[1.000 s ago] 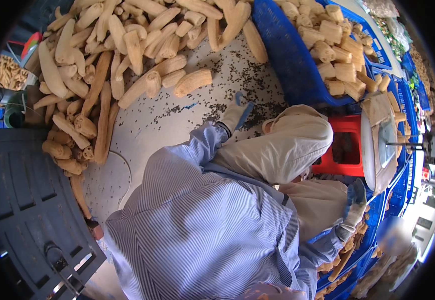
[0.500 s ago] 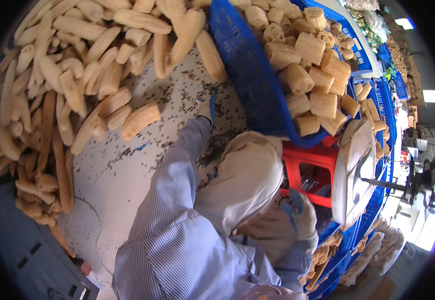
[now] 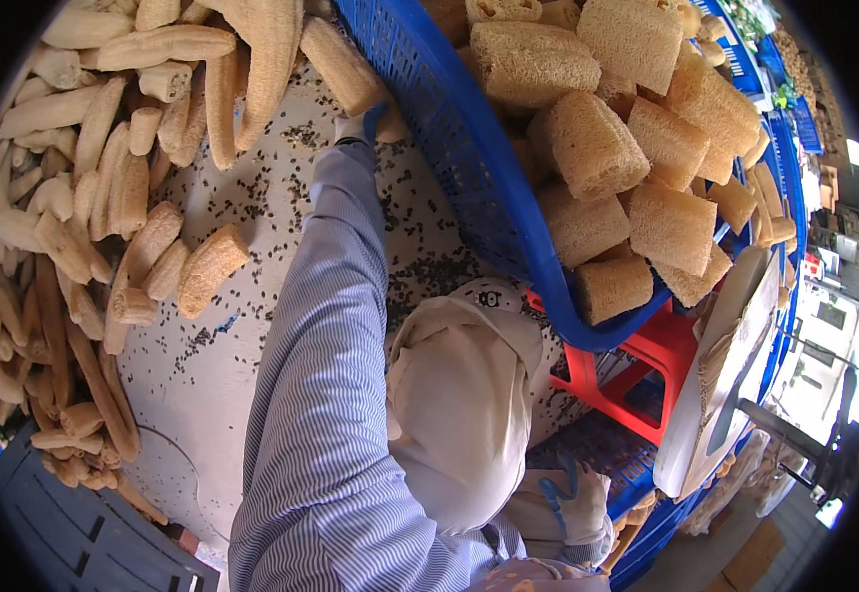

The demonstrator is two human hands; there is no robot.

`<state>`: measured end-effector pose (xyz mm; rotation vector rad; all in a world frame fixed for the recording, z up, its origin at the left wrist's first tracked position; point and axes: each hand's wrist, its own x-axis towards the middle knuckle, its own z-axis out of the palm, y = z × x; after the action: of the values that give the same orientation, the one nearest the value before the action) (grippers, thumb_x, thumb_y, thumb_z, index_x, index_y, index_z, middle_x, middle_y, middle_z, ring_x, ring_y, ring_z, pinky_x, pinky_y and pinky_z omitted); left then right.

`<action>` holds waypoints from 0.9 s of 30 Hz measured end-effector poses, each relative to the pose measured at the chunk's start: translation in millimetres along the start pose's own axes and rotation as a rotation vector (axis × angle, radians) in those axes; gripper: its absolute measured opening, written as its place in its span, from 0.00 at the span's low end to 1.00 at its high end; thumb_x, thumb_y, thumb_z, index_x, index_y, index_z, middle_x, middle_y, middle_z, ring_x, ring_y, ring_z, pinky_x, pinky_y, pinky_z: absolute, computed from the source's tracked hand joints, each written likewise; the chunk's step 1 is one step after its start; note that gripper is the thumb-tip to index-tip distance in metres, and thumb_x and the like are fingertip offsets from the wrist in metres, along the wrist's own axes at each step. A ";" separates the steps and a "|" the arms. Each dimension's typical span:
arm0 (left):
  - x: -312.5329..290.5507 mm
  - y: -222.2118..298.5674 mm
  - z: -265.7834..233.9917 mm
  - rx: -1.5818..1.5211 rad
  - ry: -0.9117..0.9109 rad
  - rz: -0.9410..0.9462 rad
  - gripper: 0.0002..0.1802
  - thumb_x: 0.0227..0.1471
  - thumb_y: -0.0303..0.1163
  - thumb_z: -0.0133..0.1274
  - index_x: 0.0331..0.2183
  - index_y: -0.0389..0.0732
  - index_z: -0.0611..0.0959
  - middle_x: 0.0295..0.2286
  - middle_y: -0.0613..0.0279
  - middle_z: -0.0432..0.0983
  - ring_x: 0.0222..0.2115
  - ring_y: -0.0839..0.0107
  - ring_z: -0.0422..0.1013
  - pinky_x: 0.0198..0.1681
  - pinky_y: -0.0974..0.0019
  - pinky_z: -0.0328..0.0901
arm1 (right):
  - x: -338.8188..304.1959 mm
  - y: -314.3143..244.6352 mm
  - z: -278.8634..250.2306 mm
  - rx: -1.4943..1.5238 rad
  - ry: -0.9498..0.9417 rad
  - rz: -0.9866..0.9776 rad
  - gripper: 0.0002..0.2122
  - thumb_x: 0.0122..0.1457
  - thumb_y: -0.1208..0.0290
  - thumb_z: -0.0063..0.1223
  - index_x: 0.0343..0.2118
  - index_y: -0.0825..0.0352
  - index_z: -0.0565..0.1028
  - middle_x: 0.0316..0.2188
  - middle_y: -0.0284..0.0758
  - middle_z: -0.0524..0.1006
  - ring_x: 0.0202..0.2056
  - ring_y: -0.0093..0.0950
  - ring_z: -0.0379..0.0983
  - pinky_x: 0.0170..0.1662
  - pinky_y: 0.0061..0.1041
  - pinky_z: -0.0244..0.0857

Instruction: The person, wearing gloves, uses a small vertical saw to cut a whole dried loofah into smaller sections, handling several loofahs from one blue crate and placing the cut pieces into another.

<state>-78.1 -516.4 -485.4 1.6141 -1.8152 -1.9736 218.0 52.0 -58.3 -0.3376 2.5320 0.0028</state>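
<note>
My left hand point(image 3: 358, 126), in a white glove with blue on it, reaches far forward. Its fingers close round the near end of a long peeled loofah point(image 3: 336, 64), beside the blue basket wall. A striped sleeve covers that arm. Down at the right, my right hand point(image 3: 583, 505), gloved in the same way, hovers near my leg with fingers apart and nothing visible in it. Cut loofah pieces point(image 3: 592, 148) are heaped in the blue basket point(image 3: 508, 187). A big pile of whole loofahs point(image 3: 104, 187) spreads along the left, with one short piece point(image 3: 212, 268) at its edge.
Dark seeds point(image 3: 301, 138) are scattered over the pale surface point(image 3: 173, 375). A red stool point(image 3: 636, 370) stands under the basket's corner, beside a white scale-like device point(image 3: 710, 414). More blue crates line the right, and a grey crate point(image 3: 84, 523) lies lower left.
My left hand has moved forward from the seed-covered surface to the long loofah and closed on its end. The view has shifted closer to the basket. My right hand stays low, near my leg.
</note>
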 end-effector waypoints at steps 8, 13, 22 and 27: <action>-135.7 -20.4 -58.5 -0.694 -0.269 0.129 0.41 0.50 0.43 0.61 0.58 0.29 0.66 0.49 0.45 0.73 0.47 0.55 0.73 0.52 0.62 0.69 | -14.1 -29.2 -19.4 0.023 0.082 -0.052 0.26 0.49 0.58 0.66 0.50 0.65 0.76 0.42 0.43 0.79 0.44 0.44 0.75 0.47 0.37 0.67; -232.8 -73.8 -155.4 -1.098 -0.093 0.241 0.45 0.49 0.35 0.63 0.63 0.43 0.58 0.57 0.48 0.62 0.58 0.52 0.62 0.63 0.47 0.60 | -27.0 -60.0 -32.0 0.097 0.207 -0.249 0.28 0.49 0.58 0.66 0.53 0.63 0.74 0.43 0.44 0.77 0.43 0.45 0.75 0.47 0.39 0.69; -467.1 -66.3 -301.2 -0.690 -0.673 0.466 0.40 0.52 0.40 0.58 0.61 0.32 0.63 0.57 0.47 0.64 0.59 0.51 0.61 0.64 0.51 0.57 | -46.3 -78.7 -36.2 0.462 0.485 -0.391 0.29 0.52 0.59 0.67 0.55 0.66 0.72 0.49 0.44 0.77 0.49 0.38 0.76 0.52 0.33 0.69; -568.5 10.3 -238.2 -0.638 -1.775 0.135 0.38 0.60 0.51 0.52 0.60 0.33 0.65 0.51 0.42 0.72 0.49 0.53 0.73 0.53 0.54 0.70 | -83.4 -82.7 -46.5 1.189 0.500 -0.604 0.56 0.45 0.44 0.70 0.70 0.64 0.47 0.65 0.45 0.61 0.63 0.39 0.60 0.64 0.39 0.55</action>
<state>338.4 -348.3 -63.2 -0.8104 -0.7648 -3.4953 279.2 -11.6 32.1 -0.6047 2.2555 -1.8831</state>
